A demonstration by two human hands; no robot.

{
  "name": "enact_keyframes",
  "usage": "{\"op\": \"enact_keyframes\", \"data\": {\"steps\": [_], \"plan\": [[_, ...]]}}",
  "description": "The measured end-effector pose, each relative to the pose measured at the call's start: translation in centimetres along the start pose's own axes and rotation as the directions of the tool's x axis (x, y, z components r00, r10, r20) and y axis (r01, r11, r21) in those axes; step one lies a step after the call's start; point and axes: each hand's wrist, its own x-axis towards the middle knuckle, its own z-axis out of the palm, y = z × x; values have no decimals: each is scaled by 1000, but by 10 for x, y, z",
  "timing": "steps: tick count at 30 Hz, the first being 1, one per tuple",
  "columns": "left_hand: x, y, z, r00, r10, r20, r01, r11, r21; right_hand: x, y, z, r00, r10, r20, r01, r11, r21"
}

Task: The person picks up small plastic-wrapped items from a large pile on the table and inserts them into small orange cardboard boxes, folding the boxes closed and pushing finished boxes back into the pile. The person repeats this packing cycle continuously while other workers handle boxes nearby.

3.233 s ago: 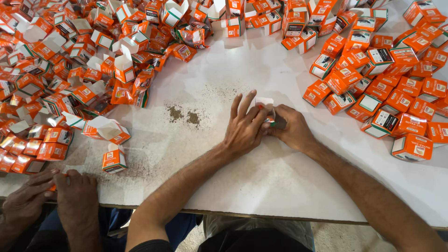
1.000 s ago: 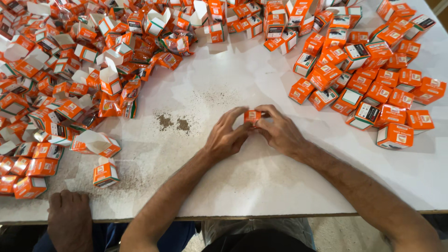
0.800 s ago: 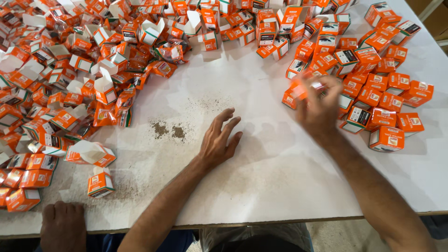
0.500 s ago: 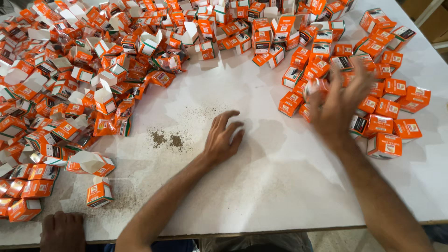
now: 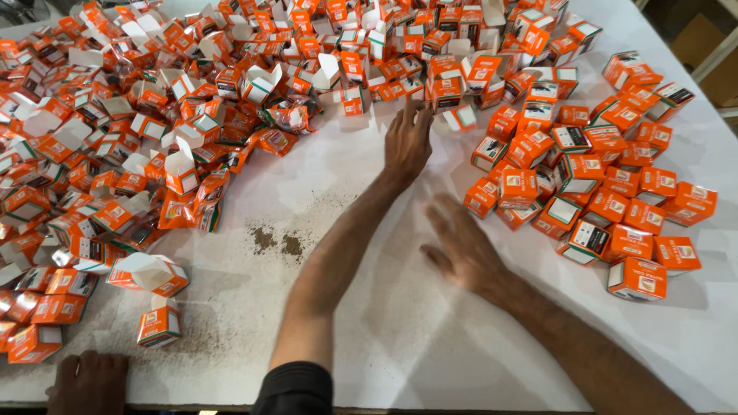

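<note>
My left hand (image 5: pixel 407 142) reaches far across the white table (image 5: pixel 369 338), fingers spread, its fingertips at the near edge of a heap of open orange and white cartons (image 5: pixel 231 84). It holds nothing. My right hand (image 5: pixel 461 246) is blurred and hovers low over the table with fingers apart, also holding nothing. It sits just left of a group of closed orange cartons (image 5: pixel 600 192). One small open carton (image 5: pixel 461 117) lies right beside my left fingertips.
Another person's hand (image 5: pixel 88 380) rests at the table's near left edge. Two loose cartons (image 5: pixel 157 327) lie near it. A dark powdery stain (image 5: pixel 277 242) marks the table's middle. Open cartons cover the whole left side and back.
Both hands were together closing a carton. The right hand carried it to the right-hand group, let it go and drew back. The left hand stretched forward to the far heap.
</note>
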Motion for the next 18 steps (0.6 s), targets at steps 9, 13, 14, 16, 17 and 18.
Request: {"op": "enact_keyframes", "data": {"steps": [9,13,14,16,17,18], "plan": [[-83,4,-157,869,471,151,-418,863,-283,12,-21,30,934,352,57,-356,931,81],[-55,-112,-164,962,-175,208,122,962,245,15,-24,29,773,519,365,-613,760,217],[-52,-146,-171,921,-290,259,98,817,568,15,-23,29,823,459,335,-548,796,256],[-55,-201,-178,867,-365,339,23,709,705,14,-20,31,887,371,275,-443,854,274],[-62,-217,-172,862,-356,360,-3,708,707,13,-18,32,905,346,250,-406,878,253],[-65,-230,-165,859,-343,381,-31,707,707,12,-14,32,922,319,221,-367,902,230]]}}
